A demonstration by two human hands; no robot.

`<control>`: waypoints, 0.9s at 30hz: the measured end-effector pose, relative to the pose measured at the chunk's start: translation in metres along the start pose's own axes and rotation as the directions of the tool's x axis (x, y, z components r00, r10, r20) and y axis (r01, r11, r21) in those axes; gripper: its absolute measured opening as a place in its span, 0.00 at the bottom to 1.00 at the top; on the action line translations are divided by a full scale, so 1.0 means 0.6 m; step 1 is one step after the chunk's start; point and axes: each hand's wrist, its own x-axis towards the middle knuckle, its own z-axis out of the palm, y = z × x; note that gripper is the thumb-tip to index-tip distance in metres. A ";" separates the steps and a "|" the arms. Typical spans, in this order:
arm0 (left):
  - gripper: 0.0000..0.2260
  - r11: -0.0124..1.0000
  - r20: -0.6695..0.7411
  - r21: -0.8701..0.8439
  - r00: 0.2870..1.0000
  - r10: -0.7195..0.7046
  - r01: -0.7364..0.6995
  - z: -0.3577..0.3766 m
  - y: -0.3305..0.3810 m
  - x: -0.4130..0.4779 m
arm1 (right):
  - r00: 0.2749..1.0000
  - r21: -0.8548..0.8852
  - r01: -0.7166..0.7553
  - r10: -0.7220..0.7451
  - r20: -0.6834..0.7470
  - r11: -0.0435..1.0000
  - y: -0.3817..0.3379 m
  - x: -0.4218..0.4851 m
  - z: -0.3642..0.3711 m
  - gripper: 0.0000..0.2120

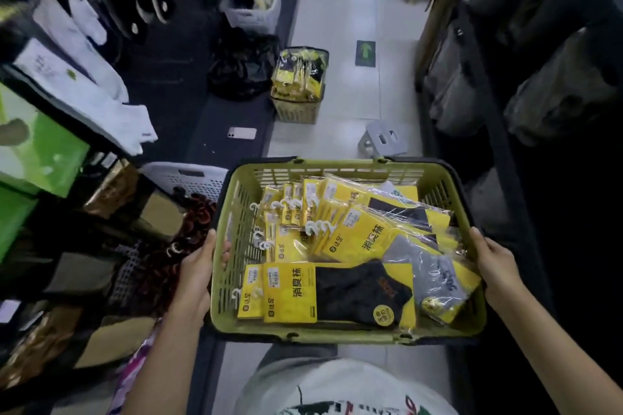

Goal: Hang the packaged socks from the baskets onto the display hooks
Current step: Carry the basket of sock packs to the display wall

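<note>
Head view showed a person carrying a green basket (337, 338) with both hands, low near 6 o'clock. The packaged socks (350, 242) lay inside it in a loose pile, with yellow cards and small white hangers (318, 227) mostly pointing toward 9 o'clock. The step in hand looked like bringing the basket to the rack; no pack was out of it yet.

To do this well, the person would need to hold the basket flat, so the slippery packs did not slide out; then set it down close to the rack at 9 o'clock, where white socks (101, 101) hung; then free one hand and lift a pack by its hanger. The display hooks were too blurred to make out, so a free one would have to be found first.

The left hand (199, 266), at 8 o'clock, held the left rim; its fingers were curled over the edge, and the fingertips (226, 250) showed inside through the slots. The right hand (495, 263), at 4 o'clock, held the right rim with its thumb on top; its other fingers were hidden, so how far they curled could not be told. Neither hand held a pack.

A second basket (296, 108) of yellow packs stood on the floor toward 12 o'clock; a phone (241, 133) lay at 11 o'clock; a grey stool (384, 141) stood at 1 o'clock.
</note>
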 end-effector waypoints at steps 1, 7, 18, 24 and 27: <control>0.17 1.000 0.005 -0.001 1.000 0.001 -0.001 0.022 0.029 0.037 | 1.000 -0.001 -0.009 0.009 0.002 1.000 -0.025 0.032 0.026 0.10; 0.15 1.000 -0.063 -0.001 0.998 0.025 -0.025 0.122 0.180 0.197 | 0.999 -0.031 -0.027 0.028 0.038 0.999 -0.186 0.187 0.150 0.14; 0.16 0.985 -0.266 -0.169 0.960 -0.084 0.039 0.297 0.328 0.420 | 0.968 -0.160 0.084 -0.043 0.246 0.984 -0.448 0.547 0.404 0.15; 0.16 0.957 -0.416 -0.280 0.889 -0.190 0.073 0.373 0.385 0.476 | 0.923 -0.300 0.181 -0.057 0.380 0.937 -0.605 0.685 0.527 0.16; 0.16 0.935 -0.466 -0.347 0.854 -0.232 0.065 0.393 0.402 0.495 | 0.894 -0.352 0.222 -0.046 0.446 0.909 -0.664 0.722 0.595 0.17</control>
